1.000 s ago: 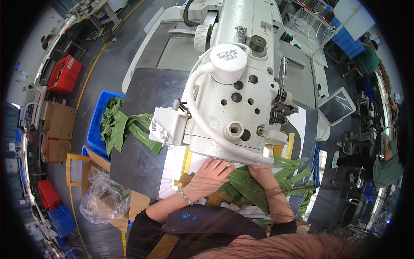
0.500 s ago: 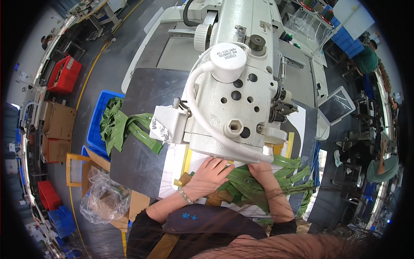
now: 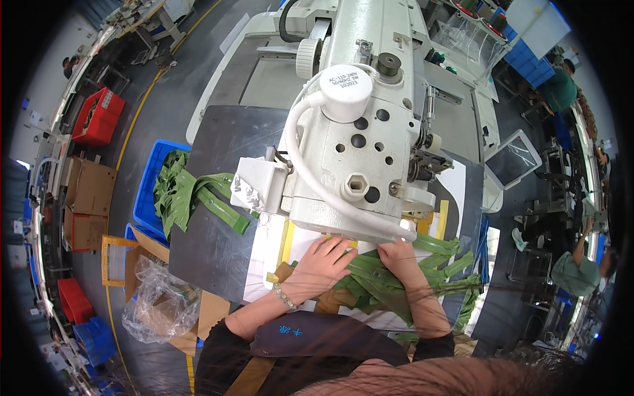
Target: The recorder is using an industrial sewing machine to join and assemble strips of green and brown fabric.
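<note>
My left hand (image 3: 323, 265) lies flat with its fingers spread, at the front edge of the white sewing machine head (image 3: 350, 165). It rests on the white and yellow work surface beside green fabric strips (image 3: 363, 274). A beaded bracelet (image 3: 284, 297) circles that wrist. My right hand (image 3: 399, 259) is closed at the right end of the machine head, thumb toward the left hand, among the strips. Its fingertips are partly hidden, so what they pinch cannot be made out. The strips fan out rightward beneath my right forearm. The machine head hides the needle area.
A blue bin (image 3: 153, 181) of green strips stands left of the dark table plate (image 3: 211, 142), some strips trailing onto it. Cardboard and clear plastic wrap (image 3: 158, 303) lie at lower left. A tilted screen (image 3: 514, 162) stands right. Other people sit at far right.
The machine head sits slightly farther left in the picture. A small green end now shows at its left side. Both hands remain almost in place, the fingers a little farther forward.
</note>
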`<act>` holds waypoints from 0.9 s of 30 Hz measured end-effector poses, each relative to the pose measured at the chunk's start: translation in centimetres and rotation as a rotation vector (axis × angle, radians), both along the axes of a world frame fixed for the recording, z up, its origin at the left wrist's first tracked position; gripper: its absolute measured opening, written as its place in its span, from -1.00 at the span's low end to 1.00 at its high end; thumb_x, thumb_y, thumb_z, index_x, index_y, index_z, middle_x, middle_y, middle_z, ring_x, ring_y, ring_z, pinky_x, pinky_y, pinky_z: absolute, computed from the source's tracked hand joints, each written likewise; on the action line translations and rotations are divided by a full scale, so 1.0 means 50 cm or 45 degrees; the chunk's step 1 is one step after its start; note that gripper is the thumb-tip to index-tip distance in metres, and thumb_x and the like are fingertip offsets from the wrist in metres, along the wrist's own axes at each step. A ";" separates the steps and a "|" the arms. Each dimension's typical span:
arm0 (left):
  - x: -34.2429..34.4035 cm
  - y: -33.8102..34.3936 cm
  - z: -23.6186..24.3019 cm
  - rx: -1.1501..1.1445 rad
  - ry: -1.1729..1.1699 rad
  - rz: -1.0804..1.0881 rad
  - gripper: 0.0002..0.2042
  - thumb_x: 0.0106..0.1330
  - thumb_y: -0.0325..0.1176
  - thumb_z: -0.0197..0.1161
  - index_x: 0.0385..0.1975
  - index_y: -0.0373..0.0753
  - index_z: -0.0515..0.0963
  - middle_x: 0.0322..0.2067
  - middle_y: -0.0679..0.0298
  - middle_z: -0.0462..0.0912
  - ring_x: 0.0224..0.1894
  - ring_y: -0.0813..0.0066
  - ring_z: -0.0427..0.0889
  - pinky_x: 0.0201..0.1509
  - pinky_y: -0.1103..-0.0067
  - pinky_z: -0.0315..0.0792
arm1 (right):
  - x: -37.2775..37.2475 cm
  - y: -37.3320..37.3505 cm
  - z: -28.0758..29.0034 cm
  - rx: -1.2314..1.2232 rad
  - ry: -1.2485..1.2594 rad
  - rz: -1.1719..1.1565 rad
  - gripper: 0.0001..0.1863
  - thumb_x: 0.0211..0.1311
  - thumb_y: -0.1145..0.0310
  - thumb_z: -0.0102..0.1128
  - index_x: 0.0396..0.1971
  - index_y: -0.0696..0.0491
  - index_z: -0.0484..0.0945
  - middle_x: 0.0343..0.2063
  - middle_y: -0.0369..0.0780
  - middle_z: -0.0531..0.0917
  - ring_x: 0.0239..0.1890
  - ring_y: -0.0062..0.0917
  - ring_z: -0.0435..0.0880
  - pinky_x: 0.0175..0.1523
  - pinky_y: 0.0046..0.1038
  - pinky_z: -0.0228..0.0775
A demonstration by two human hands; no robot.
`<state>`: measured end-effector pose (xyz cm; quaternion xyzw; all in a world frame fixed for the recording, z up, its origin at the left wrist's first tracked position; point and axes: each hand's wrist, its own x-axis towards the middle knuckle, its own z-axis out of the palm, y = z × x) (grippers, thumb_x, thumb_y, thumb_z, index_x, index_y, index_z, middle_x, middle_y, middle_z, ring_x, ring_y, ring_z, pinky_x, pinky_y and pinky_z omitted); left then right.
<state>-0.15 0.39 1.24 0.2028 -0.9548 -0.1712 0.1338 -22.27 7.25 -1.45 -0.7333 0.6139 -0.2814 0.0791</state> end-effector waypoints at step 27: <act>-0.004 0.006 -0.016 -0.013 0.016 0.021 -0.52 0.08 -0.18 0.32 0.03 -0.15 0.46 0.15 0.14 0.38 0.18 0.34 0.33 0.18 0.40 0.25 | -0.005 0.001 -0.019 0.053 -0.087 0.012 -0.59 -0.04 0.59 0.20 -0.11 -0.02 0.62 -0.12 -0.22 0.65 0.04 -0.39 0.55 -0.03 -0.30 0.26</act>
